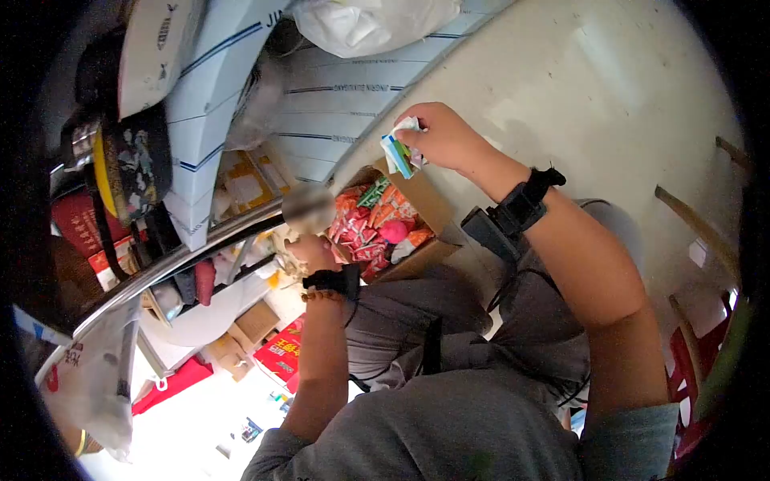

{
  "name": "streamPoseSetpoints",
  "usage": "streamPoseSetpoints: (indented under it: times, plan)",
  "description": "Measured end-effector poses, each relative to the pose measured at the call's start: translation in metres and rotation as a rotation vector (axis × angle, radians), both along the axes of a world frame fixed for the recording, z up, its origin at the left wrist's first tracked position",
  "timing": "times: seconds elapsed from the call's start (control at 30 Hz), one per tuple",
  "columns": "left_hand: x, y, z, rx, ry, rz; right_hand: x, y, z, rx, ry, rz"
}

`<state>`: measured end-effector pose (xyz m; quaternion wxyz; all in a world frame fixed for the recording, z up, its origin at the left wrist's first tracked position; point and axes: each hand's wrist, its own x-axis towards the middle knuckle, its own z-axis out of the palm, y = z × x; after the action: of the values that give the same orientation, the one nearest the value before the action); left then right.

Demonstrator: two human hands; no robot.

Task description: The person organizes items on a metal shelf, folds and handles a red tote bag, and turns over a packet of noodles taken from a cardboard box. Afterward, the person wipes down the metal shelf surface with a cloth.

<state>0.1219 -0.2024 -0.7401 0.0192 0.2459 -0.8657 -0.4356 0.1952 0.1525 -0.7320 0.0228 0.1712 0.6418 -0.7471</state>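
Observation:
My right hand (437, 136) is closed on a few small flat packets (399, 151), coloured white, blue and green, raised above the floor beside an open cardboard box. Their exact kind is too small to read. The cardboard box (429, 192) is filled with red and orange snack packets (370, 228), a green packet and a round pink item (394, 232). At the box's left edge is my left hand (313, 252), fingers curled; something pale shows by the fingertips, but I cannot make it out. A blurred patch covers the area just above this hand.
Film-covered metal panels (321, 96) rise at the upper left, with a white plastic bag (365, 24) on top. A shelf with a metal edge (144, 284) runs along the left. Smaller cartons (255, 323) and a red box (282, 350) stand lower left. Wooden legs (698, 224) are at the right.

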Motion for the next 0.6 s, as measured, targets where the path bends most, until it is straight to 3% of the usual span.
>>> streamPoseSetpoints:
  times: [0.1, 0.2, 0.3, 0.37, 0.47, 0.6]
  plan:
    - [-0.002, 0.052, 0.013, 0.278, 0.068, -0.183, 0.003, 0.007, 0.014, -0.008, -0.02, -0.003]
    - [0.027, 0.153, 0.07, 0.66, -0.148, -0.356, 0.005, 0.001, 0.012, 0.094, 0.046, -0.014]
    - [0.038, 0.19, 0.096, 0.855, -0.435, -0.567, 0.009, -0.006, 0.012, 0.137, 0.091, -0.025]
    - [0.042, 0.195, 0.092, 0.768, -0.433, -0.646, 0.013, -0.007, 0.016, 0.142, 0.072, -0.051]
    - [0.044, 0.196, 0.085, 0.695, -0.361, -0.723, 0.014, -0.008, 0.007, -0.121, 0.021, 0.014]
    - [0.047, 0.202, 0.097, 0.668, -0.3, -0.692, 0.02, 0.007, 0.043, -0.099, -0.012, 0.017]
